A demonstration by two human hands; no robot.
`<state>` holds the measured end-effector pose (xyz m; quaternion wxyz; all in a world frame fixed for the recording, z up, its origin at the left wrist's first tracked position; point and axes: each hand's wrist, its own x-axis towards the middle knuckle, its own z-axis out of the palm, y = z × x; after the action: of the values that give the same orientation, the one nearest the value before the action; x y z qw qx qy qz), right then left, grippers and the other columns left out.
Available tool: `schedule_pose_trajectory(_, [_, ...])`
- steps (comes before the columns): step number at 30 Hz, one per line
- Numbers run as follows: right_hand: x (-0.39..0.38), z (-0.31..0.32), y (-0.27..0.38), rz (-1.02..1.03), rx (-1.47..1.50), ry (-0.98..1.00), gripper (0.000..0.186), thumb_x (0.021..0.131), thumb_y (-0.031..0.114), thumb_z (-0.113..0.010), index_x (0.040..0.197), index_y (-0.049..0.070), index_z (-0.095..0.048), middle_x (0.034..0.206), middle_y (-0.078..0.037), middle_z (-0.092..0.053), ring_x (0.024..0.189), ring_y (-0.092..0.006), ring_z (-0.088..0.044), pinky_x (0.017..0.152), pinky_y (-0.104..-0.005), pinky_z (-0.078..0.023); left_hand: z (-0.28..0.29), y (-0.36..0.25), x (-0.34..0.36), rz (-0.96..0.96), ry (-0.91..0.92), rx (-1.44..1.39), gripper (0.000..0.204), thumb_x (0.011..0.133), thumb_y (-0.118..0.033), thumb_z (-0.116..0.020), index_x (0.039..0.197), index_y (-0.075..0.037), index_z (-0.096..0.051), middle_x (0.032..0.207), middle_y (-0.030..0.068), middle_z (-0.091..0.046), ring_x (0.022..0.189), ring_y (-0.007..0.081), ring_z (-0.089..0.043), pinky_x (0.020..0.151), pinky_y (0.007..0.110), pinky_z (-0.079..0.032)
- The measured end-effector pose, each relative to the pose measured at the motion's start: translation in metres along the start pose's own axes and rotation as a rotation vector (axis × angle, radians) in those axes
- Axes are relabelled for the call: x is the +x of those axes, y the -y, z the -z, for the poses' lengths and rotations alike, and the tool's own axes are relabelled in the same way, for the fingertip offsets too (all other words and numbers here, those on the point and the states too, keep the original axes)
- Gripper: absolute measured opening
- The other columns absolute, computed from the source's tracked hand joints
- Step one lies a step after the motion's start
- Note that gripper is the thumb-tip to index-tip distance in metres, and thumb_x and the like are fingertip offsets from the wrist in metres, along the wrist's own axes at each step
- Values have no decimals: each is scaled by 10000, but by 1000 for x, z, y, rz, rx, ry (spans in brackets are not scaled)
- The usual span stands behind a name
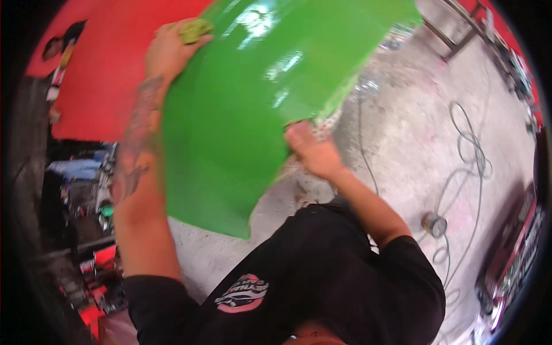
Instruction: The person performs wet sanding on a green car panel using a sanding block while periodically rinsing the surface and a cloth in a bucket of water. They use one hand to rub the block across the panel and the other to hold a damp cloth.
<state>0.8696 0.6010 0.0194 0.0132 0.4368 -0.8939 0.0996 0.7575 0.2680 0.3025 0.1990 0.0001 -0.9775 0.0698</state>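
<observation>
A large glossy green panel, shaped like a car body part, reaches from the top of the view down toward my body. My left hand is at its far left edge, closed around a crumpled yellow-green cloth or sponge. Lower down on the right, my right hand grips the panel's edge at a notch; its fingertips are partly hidden there. Something white and speckled shows beside that hand, too blurred to name.
A red surface lies left of the panel. On the concrete floor at right are a looped cable and a small can. A dark metal stand is at the upper right. Clutter fills the left side.
</observation>
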Motion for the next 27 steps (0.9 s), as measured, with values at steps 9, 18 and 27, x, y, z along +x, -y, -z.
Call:
schedule_pose_trajectory(9, [60,19,25,-351,304,-351,890,928,510,-575,1591,67,-181,1663,-142,-195,1546,-325,-152,1182,-678,-104,7,-37,2,169,72,71,649,807,-694,-678,1333,-320,-611,1144,102,-600,1100,315,-631,864,476,-544])
schedule_pose_trajectory(18, [140,101,14,-207,370,-739,826,922,414,-630,1554,22,-270,1600,-211,-300,1470,-406,-279,1154,-650,-203,7,-38,4,154,40,64,671,791,-721,-670,1319,-311,-614,1161,114,-605,1114,333,-627,880,481,-541])
schedule_pose_trajectory(27, [193,198,95,96,248,-909,831,918,377,-639,1555,5,-256,1623,-229,-247,1486,-408,-278,1084,-713,-277,-46,31,4,-62,-42,-464,390,968,-425,-512,1318,-281,-604,1223,99,-604,1072,387,-628,841,527,-547])
